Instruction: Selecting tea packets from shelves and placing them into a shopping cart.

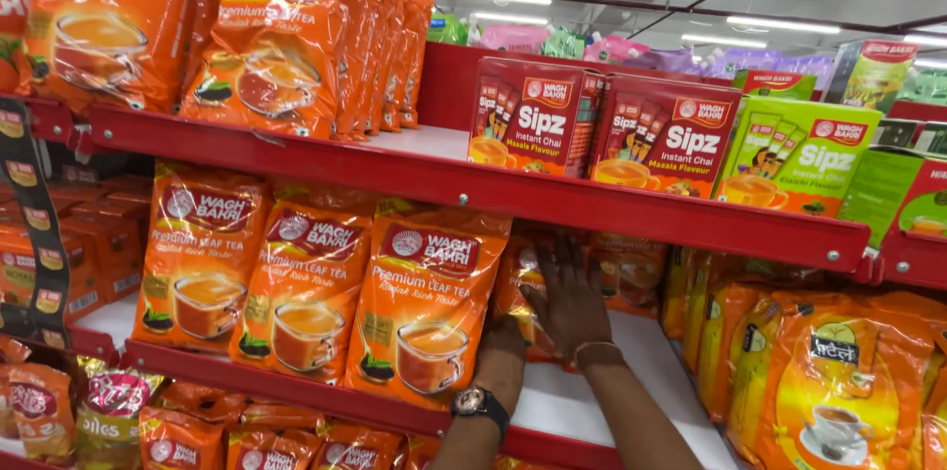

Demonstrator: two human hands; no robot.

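right hand (569, 304): flat, fingers spread on orange tea pouch (521, 297), centre frame
left hand (501, 347): grip unclear, behind leaning pouch (424, 304)

Top shelf, I count orange pouches (281, 41) at the left end, two red cartons (602, 130) mid-shelf, a green carton (799, 159) toward the right. Middle shelf: three orange pouches (316, 283) along the front edge, yellow-orange packs (838, 381) at the right end.

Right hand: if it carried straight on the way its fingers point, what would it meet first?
The right hand already lies flat on an orange tea pouch; beyond it, probably the red shelf edge above, though depth is unclear.
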